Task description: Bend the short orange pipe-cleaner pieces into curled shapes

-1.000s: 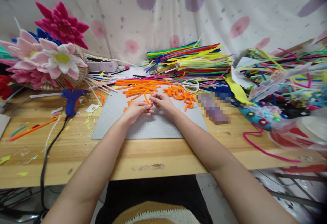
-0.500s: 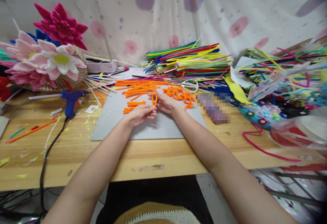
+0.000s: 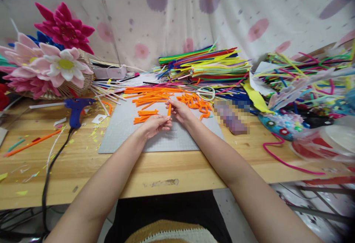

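Observation:
Between my two hands stands an orange pipe cleaner, folded into a narrow shape. My left hand pinches its lower end with thumb and fingers. At its upper end, my right hand grips it between thumb and forefinger. Both hands hover over a grey cutting mat. Short cut orange pipe cleaners lie just left of the hands, with longer orange pieces behind them. Bent orange pieces form a heap to the right.
White-handled scissors lie behind the mat. A blue glue gun with a black cord sits left, below felt-like flowers. Bundled colourful pipe cleaners fill the back. A pink pipe cleaner curls at right.
The orange pipe cleaner showed an open loop before; now it looks narrow and straight, pressed together or turned edge-on. My hands have barely shifted.

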Motion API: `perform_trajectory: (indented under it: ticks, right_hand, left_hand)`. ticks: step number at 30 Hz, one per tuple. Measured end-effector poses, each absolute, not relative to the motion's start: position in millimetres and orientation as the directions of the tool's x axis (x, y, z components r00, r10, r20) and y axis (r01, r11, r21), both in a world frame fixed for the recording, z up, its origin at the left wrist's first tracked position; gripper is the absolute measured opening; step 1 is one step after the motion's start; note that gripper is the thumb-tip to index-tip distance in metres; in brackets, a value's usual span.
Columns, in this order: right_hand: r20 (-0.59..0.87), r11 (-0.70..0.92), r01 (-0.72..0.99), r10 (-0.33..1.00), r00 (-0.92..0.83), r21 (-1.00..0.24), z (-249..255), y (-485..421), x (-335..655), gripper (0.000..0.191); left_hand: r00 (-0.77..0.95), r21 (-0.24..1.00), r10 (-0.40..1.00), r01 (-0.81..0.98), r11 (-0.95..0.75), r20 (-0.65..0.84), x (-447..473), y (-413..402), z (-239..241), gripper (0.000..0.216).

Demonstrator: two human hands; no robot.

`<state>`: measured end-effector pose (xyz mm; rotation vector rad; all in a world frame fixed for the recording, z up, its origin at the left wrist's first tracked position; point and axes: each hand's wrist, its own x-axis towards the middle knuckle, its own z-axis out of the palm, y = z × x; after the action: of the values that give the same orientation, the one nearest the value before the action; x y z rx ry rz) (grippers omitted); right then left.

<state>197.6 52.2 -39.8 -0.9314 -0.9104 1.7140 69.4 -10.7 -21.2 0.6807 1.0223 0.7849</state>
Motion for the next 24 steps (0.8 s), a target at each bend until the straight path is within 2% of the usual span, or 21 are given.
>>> perform_trajectory:
  ticks: [4,7,10,13,17,20,24]
  right_hand:
    - [-0.137,-0.189,-0.335,0.976,-0.172,-0.923,-40,52,194,0.018]
    - [-0.122,-0.190,-0.348,0.970,-0.208,-0.918,-42,53,195,0.021]
    - [-0.135,-0.202,-0.309,0.965,-0.224,-0.929,-45,54,197,0.029]
    - [-0.089,-0.124,-0.161,0.974,-0.209,-0.979,-45,53,199,0.032]
    - [0.068,0.107,0.143,0.965,-0.253,-0.984,-43,47,196,0.029]
    - [0.167,0.238,0.246,0.946,-0.277,-0.939,-43,44,191,0.029]
    - [0.188,0.282,0.296,0.932,-0.309,-0.913,-48,46,186,0.028]
  left_hand:
    - [0.296,0.792,0.836,-0.288,0.539,-0.461,67,-8,-22,0.016]
    - [0.262,0.790,0.850,-0.319,0.524,-0.458,58,-5,-18,0.016]
    - [0.195,0.826,0.867,-0.266,0.497,-0.459,45,-1,-13,0.014]
    - [0.067,0.917,0.926,-0.132,0.377,-0.371,34,3,-12,0.011]
    - [-0.169,0.967,0.963,0.113,0.229,-0.209,22,10,-22,0.018]
    - [-0.227,0.910,0.968,0.369,0.191,-0.110,13,17,-31,0.021]
    - [-0.249,0.731,0.969,0.663,0.161,0.012,2,22,-32,0.023]
